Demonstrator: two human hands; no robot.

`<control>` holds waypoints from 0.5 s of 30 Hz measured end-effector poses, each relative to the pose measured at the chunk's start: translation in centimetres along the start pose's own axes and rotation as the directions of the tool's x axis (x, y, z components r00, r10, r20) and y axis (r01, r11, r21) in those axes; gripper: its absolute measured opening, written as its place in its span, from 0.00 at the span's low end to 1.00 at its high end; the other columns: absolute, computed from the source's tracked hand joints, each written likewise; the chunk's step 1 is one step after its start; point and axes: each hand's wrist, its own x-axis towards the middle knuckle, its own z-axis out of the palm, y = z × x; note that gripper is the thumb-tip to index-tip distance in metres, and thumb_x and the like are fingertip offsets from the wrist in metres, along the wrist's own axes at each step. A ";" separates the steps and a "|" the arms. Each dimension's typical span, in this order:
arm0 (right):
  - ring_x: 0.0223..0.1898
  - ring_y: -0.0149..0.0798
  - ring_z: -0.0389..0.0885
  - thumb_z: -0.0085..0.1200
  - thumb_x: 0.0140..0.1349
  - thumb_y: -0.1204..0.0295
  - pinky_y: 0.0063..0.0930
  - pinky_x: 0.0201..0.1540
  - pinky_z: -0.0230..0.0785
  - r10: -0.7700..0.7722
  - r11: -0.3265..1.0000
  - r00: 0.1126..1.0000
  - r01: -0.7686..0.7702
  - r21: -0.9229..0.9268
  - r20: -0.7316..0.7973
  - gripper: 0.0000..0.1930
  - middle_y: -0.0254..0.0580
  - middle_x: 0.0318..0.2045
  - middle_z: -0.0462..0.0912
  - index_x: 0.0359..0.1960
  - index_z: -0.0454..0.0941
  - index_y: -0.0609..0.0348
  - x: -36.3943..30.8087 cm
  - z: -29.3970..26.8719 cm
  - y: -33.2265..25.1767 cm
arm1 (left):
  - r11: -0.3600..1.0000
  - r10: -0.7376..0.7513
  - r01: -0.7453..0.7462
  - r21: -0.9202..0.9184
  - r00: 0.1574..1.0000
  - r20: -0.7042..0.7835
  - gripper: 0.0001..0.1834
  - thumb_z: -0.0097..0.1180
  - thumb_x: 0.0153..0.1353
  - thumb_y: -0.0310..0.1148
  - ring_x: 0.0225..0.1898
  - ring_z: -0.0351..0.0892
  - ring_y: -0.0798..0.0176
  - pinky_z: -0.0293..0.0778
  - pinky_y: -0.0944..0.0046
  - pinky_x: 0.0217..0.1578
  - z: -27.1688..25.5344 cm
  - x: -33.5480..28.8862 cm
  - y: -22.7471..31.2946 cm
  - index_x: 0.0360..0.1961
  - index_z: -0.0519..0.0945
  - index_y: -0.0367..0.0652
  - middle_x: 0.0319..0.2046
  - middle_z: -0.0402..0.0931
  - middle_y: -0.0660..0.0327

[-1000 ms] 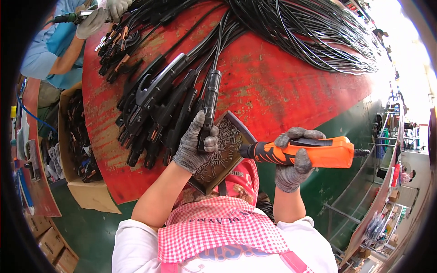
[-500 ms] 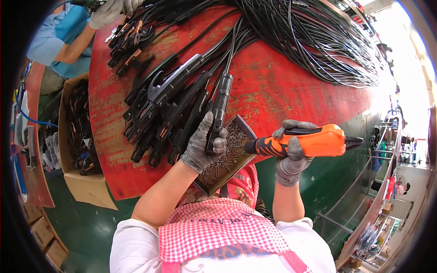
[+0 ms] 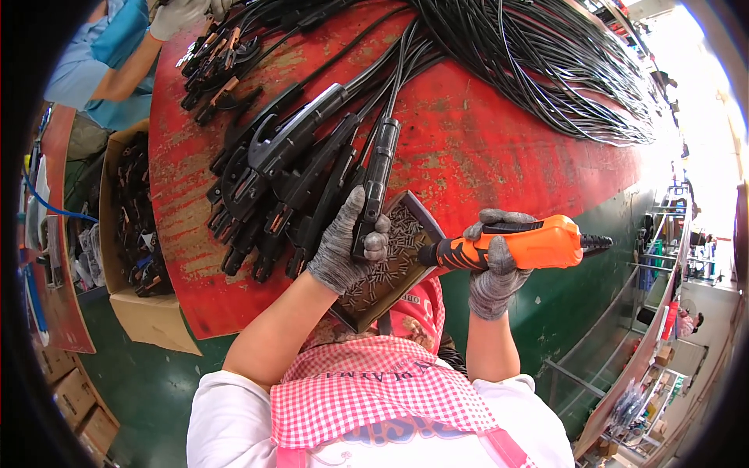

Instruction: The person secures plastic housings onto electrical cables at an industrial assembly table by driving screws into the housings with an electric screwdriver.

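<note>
In my gloved left hand (image 3: 347,246) is a black welding electrode holder (image 3: 381,160), gripped near its lower end, with its cable running up and away. My gloved right hand (image 3: 495,273) is wrapped round an orange and black power screwdriver (image 3: 550,243). The tool's black front end points left, over the right edge of a shallow tray (image 3: 431,226). Small screws (image 3: 374,287) lie scattered in that tray, just beneath my left hand. I cannot make out a bit at the tool's front. More black electrode holders (image 3: 292,132) are heaped to the left of my left hand.
A thick bundle of black cables (image 3: 538,70) spreads across the red worn table (image 3: 460,148). An open cardboard box (image 3: 152,320) holding black parts stands left of the table. At the far left, another person's gloved hand (image 3: 178,17) is near more holders.
The power screwdriver's rear end has shifted slightly left in my right hand. My left hand keeps its hold on the electrode holder, almost unmoved.
</note>
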 end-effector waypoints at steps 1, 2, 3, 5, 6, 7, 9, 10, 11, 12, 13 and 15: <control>0.26 0.38 0.75 0.55 0.47 0.72 0.34 0.32 0.72 0.001 1.000 1.000 -0.001 0.002 0.000 0.18 0.48 0.32 0.74 0.40 0.65 0.64 0.0 0.1 0.0 | 1.000 0.001 -0.001 0.001 1.000 -0.001 0.17 0.47 0.58 0.51 0.14 0.69 0.72 0.65 0.76 0.11 0.0 0.0 0.0 0.38 0.69 0.50 0.21 0.70 0.62; 0.26 0.38 0.75 0.55 0.47 0.72 0.34 0.32 0.72 0.000 1.000 1.000 0.001 0.017 -0.015 0.19 0.48 0.32 0.74 0.40 0.65 0.64 -0.1 0.2 0.1 | 1.000 0.000 0.000 0.001 1.000 0.001 0.17 0.46 0.58 0.51 0.14 0.69 0.72 0.65 0.76 0.11 -0.1 0.0 0.0 0.38 0.69 0.50 0.21 0.70 0.62; 0.27 0.38 0.75 0.55 0.47 0.72 0.34 0.32 0.72 -0.002 0.999 1.000 0.003 0.033 -0.030 0.19 0.48 0.33 0.74 0.40 0.65 0.63 -0.2 0.3 0.1 | 1.000 -0.001 0.001 0.002 1.000 0.005 0.17 0.46 0.58 0.51 0.14 0.70 0.72 0.65 0.76 0.11 -0.2 0.1 0.0 0.38 0.69 0.50 0.21 0.70 0.62; 0.27 0.39 0.75 0.55 0.47 0.72 0.35 0.32 0.71 -0.012 0.999 0.999 0.013 0.043 -0.032 0.20 0.48 0.33 0.74 0.41 0.65 0.62 -0.1 0.3 -0.2 | 1.000 -0.005 0.005 -0.007 1.000 0.014 0.17 0.46 0.58 0.51 0.14 0.70 0.72 0.66 0.76 0.11 -0.2 0.1 0.0 0.39 0.69 0.50 0.21 0.70 0.62; 0.27 0.39 0.75 0.55 0.47 0.72 0.35 0.32 0.71 -0.023 0.998 0.999 0.025 0.052 -0.035 0.20 0.48 0.33 0.74 0.42 0.65 0.61 0.0 0.3 -0.4 | 1.000 -0.010 0.010 -0.015 1.000 0.023 0.17 0.46 0.58 0.51 0.14 0.70 0.72 0.66 0.76 0.11 -0.2 0.1 0.0 0.39 0.69 0.50 0.21 0.71 0.62; 0.27 0.39 0.75 0.55 0.47 0.72 0.35 0.32 0.71 -0.024 0.998 0.999 0.025 0.053 -0.032 0.20 0.48 0.33 0.74 0.42 0.65 0.61 0.0 0.4 -0.6 | 1.000 -0.008 0.008 -0.016 1.000 0.025 0.17 0.46 0.58 0.51 0.14 0.70 0.72 0.66 0.76 0.11 -0.3 0.1 0.1 0.39 0.69 0.50 0.21 0.71 0.62; 0.27 0.39 0.75 0.56 0.47 0.70 0.34 0.33 0.71 -0.022 0.996 0.998 0.026 0.080 -0.053 0.21 0.47 0.33 0.75 0.43 0.64 0.58 0.2 0.5 -1.3 | 1.000 -0.016 0.016 -0.010 1.000 0.002 0.17 0.45 0.58 0.51 0.14 0.70 0.71 0.66 0.75 0.12 -0.3 0.1 0.2 0.38 0.69 0.50 0.21 0.71 0.62; 0.27 0.39 0.75 0.56 0.47 0.70 0.34 0.33 0.71 -0.024 0.996 0.999 0.027 0.081 -0.048 0.21 0.47 0.33 0.75 0.43 0.64 0.58 0.3 0.7 -1.8 | 1.000 -0.012 0.012 -0.011 1.000 0.006 0.17 0.45 0.58 0.51 0.14 0.70 0.71 0.66 0.75 0.12 -0.2 0.1 0.2 0.38 0.69 0.50 0.21 0.71 0.62; 0.28 0.39 0.75 0.56 0.47 0.70 0.34 0.34 0.70 -0.023 0.993 0.998 0.028 0.111 -0.052 0.22 0.46 0.33 0.75 0.44 0.64 0.57 0.4 1.0 -2.3 | 1.000 -0.018 0.018 -0.025 1.000 0.004 0.17 0.47 0.57 0.52 0.14 0.70 0.71 0.66 0.75 0.11 -0.1 0.2 0.2 0.35 0.69 0.50 0.20 0.72 0.62; 0.28 0.39 0.75 0.56 0.47 0.70 0.34 0.34 0.70 -0.022 0.989 0.998 0.030 0.142 -0.054 0.22 0.46 0.34 0.75 0.44 0.64 0.56 0.5 1.1 -2.7 | 0.999 -0.024 0.024 -0.039 1.000 0.003 0.17 0.48 0.56 0.52 0.14 0.70 0.70 0.66 0.74 0.11 0.0 0.2 0.2 0.32 0.69 0.50 0.19 0.72 0.62; 0.29 0.38 0.74 0.56 0.47 0.68 0.33 0.35 0.68 -0.034 0.984 0.999 0.039 0.176 -0.031 0.21 0.44 0.35 0.75 0.45 0.65 0.56 0.8 1.0 -3.0 | 0.999 -0.016 0.017 -0.039 1.000 0.010 0.17 0.48 0.56 0.52 0.14 0.70 0.70 0.66 0.74 0.11 0.0 0.2 0.2 0.32 0.69 0.50 0.19 0.72 0.62; 0.29 0.38 0.75 0.57 0.47 0.70 0.33 0.35 0.69 -0.054 0.966 0.999 0.052 0.252 0.000 0.22 0.45 0.36 0.75 0.45 0.65 0.54 1.3 1.2 -4.2 | 0.999 -0.032 0.032 -0.023 0.999 -0.022 0.18 0.49 0.56 0.52 0.13 0.70 0.70 0.66 0.74 0.11 -0.2 0.3 0.2 0.32 0.69 0.49 0.19 0.72 0.62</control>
